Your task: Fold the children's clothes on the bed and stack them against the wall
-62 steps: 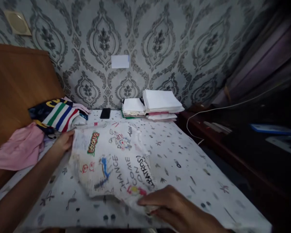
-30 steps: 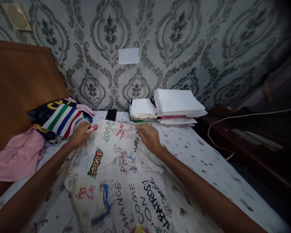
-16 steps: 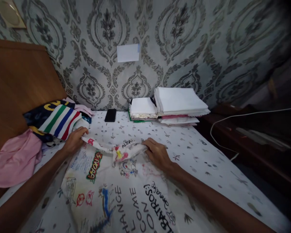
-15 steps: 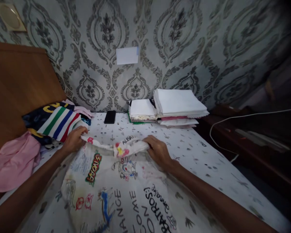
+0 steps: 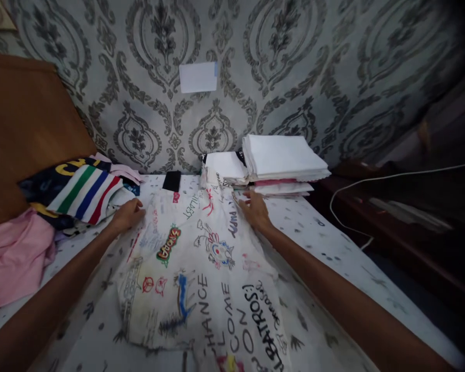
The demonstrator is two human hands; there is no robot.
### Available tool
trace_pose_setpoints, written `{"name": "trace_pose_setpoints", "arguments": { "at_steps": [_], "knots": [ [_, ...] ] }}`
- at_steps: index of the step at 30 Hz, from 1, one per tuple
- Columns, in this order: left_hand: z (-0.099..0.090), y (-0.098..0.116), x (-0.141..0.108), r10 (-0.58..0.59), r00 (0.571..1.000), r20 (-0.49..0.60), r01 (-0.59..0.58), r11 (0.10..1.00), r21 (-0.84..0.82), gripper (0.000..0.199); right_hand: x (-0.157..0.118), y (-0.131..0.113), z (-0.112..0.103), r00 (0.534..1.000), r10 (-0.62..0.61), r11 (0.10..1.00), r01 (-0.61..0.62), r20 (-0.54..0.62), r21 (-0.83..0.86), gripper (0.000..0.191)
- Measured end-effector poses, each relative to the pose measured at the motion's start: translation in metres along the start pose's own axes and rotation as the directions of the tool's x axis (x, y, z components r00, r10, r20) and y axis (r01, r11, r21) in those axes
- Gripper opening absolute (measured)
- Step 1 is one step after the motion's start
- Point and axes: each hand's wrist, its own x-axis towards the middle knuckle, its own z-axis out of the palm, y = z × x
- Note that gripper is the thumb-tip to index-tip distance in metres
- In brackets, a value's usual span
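Note:
A white cloth garment (image 5: 201, 258) covered with coloured drawings and handwriting lies spread on the patterned white sheet. My left hand (image 5: 129, 214) is at the garment's upper left edge, its fingers curled; whether it pinches any cloth is too small to tell. My right hand (image 5: 254, 209) rests at the upper right edge of the garment, fingers apart with no cloth gripped. The garment's far edge reaches the smaller folded stack (image 5: 227, 168) near the wall.
Taller white folded stack (image 5: 281, 157) stands at the back right. A black phone (image 5: 171, 181) lies by the wall. Striped cloth (image 5: 87, 194) and pink cloth (image 5: 17, 258) are heaped left, near a wooden board (image 5: 31, 113). A white cable (image 5: 403, 181) hangs at right.
The garment's far edge, earlier bunched between my two hands, now lies spread away toward the wall. My right hand has let go of it and moved slightly forward. The view has shifted a little.

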Motion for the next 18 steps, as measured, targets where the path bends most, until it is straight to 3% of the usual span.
{"name": "trace_pose_setpoints", "arguments": {
  "at_steps": [3, 7, 12, 15, 18],
  "knots": [
    [-0.007, 0.000, -0.038, -0.024, 0.997, 0.073, 0.026, 0.999, -0.029, 0.028, -0.043, 0.021, -0.020, 0.999, -0.005, 1.000, 0.005, 0.045, -0.005, 0.036],
    [-0.019, -0.008, -0.088, -0.011, 0.981, 0.194, 0.038, 0.990, -0.138, 0.039, -0.123, 0.036, -0.051, 0.996, -0.050, 0.997, 0.055, 0.076, -0.060, 0.040],
    [-0.025, -0.009, -0.143, -0.014, 0.895, 0.445, 0.200, 0.906, -0.374, 0.043, -0.224, 0.025, -0.078, 0.991, -0.114, 0.990, 0.119, 0.071, -0.077, 0.034],
    [-0.025, 0.000, -0.165, 0.033, 0.873, 0.486, 0.219, 0.865, -0.452, 0.038, -0.260, 0.014, -0.077, 0.989, -0.130, 0.989, 0.134, 0.067, -0.069, 0.031],
    [-0.029, 0.008, -0.179, 0.083, 0.884, 0.459, 0.187, 0.839, -0.511, 0.035, -0.273, 0.003, -0.073, 0.990, -0.121, 0.992, 0.122, 0.067, -0.018, 0.028]
  ]
}}
